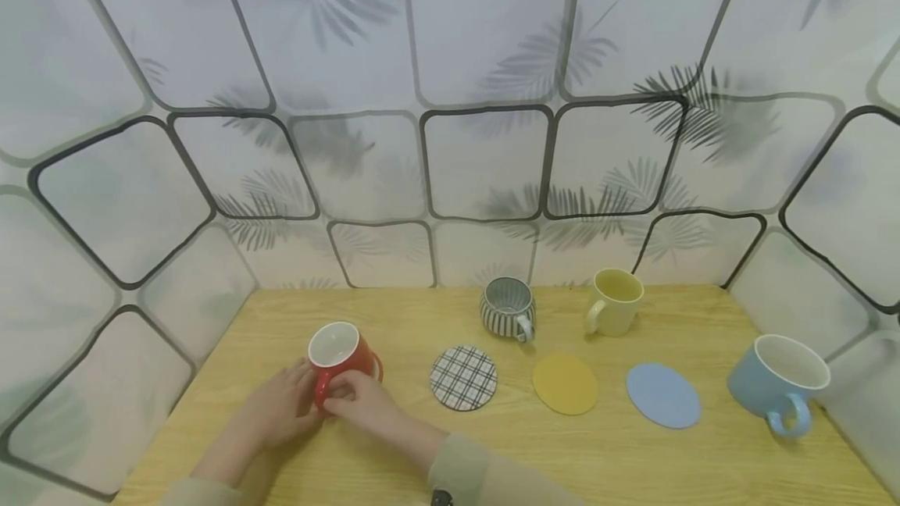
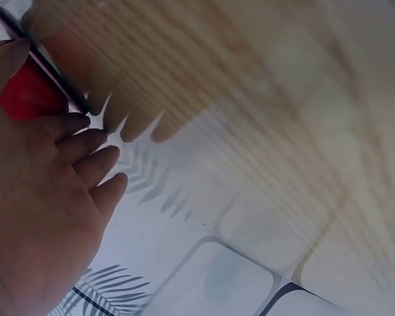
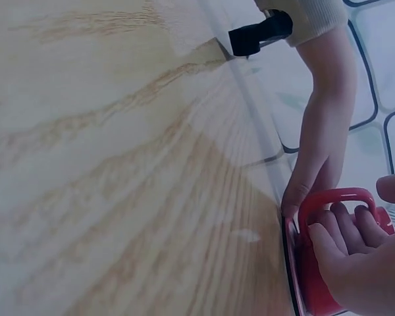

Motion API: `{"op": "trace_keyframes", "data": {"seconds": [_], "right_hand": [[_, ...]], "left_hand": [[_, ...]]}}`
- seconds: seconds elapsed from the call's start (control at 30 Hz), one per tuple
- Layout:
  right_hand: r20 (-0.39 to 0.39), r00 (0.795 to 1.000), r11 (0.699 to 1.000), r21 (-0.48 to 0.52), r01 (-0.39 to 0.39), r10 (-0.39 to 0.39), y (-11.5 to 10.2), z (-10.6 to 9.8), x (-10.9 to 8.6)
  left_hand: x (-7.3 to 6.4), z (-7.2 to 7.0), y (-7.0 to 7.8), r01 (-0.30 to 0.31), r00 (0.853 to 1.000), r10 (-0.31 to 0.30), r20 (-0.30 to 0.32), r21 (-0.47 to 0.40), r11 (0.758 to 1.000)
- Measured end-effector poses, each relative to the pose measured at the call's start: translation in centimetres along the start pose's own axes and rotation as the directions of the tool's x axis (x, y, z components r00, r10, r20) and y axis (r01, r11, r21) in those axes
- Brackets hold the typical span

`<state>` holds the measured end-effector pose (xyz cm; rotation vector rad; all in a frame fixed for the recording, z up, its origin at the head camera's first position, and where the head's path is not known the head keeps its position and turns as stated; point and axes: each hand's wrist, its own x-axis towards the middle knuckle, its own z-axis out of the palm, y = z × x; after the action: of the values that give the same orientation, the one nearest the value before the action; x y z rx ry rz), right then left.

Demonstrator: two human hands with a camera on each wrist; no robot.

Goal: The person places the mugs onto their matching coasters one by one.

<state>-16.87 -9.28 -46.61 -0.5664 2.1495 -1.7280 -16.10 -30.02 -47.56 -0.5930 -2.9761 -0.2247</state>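
The red mug [image 1: 346, 359] — right hand [image 1: 363, 403] gripping its handle [image 1: 322, 389], left hand [image 1: 281, 404] loose alongside — looks settled, but at its three o'clock three coasters [image 1: 565, 383] lie bare, other mugs [image 1: 619, 309] apart.

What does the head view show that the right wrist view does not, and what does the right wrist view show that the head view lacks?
Only the head view: the striped mug, yellow mug, blue mug, checked coaster, yellow coaster and blue coaster.

Only the right wrist view: a black device at the left sleeve.

Both: the red mug, the right hand at its handle, the left hand, the wooden tabletop and the patterned wall.
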Motion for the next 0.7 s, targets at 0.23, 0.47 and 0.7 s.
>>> {"op": "trace_keyframes", "data": {"seconds": [0.23,0.47,0.7], "right_hand": [[0.010,1.000,0.998,0.063,0.011,-0.012,-0.5,-1.0,-0.1],[0.008,1.000,0.999,0.045,-0.010,0.010,-0.4,-2.5,0.0],[0.013,1.000,1.000,0.009,0.004,-0.004,-1.1,-4.2,-0.1]], "left_hand": [[0.0,-1.0,-0.2,0.010,1.000,-0.010,0.008,0.008,1.000],[-0.2,-2.2,0.0,0.031,0.999,-0.031,0.026,-0.009,0.999],[-0.3,-2.9,-0.5,0.070,0.997,-0.070,0.040,-0.009,0.997]]}}
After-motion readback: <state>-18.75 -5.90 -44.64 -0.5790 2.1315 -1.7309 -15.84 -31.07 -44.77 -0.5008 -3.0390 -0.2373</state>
